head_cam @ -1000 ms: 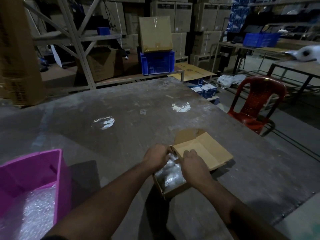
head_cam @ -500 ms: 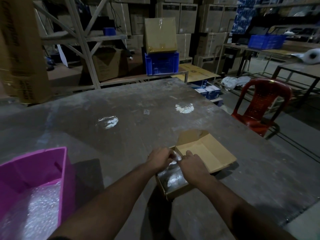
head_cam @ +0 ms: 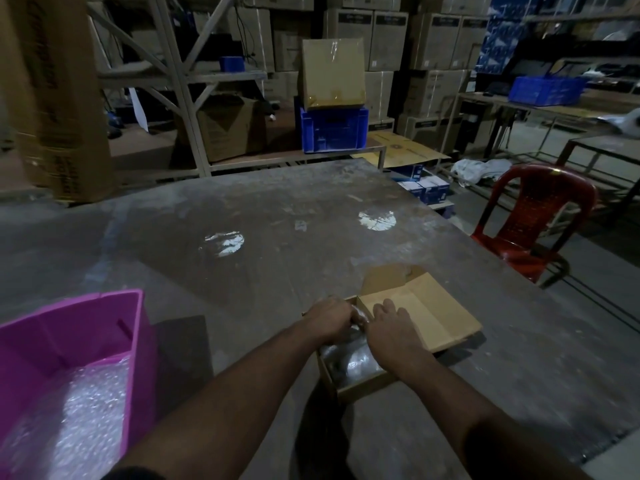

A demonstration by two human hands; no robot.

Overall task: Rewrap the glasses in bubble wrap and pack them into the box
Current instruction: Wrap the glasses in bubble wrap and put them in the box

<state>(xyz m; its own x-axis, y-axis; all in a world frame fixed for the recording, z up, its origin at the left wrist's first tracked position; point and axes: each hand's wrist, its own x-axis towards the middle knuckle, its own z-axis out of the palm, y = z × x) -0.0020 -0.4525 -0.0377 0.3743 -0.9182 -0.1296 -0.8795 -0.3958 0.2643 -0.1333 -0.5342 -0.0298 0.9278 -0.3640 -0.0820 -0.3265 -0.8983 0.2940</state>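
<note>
Both hands work at the box's (head_cam: 360,384) far end, left hand (head_cam: 329,318) curled over the wrapped glasses (head_cam: 349,360) lying inside, right hand (head_cam: 391,327) with fingers (head_cam: 388,304) spread flat, likely tucking the wrap down so the lid (head_cam: 426,313), open toward 2 o'clock, can close.

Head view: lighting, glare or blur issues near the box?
Head view: dim overall; two bright glare patches on the grey table; bubble-wrapped bundle in the small cardboard box glints, contents unreadable; left hand and right hand slightly soft; wide-angle bending at edges.
</note>
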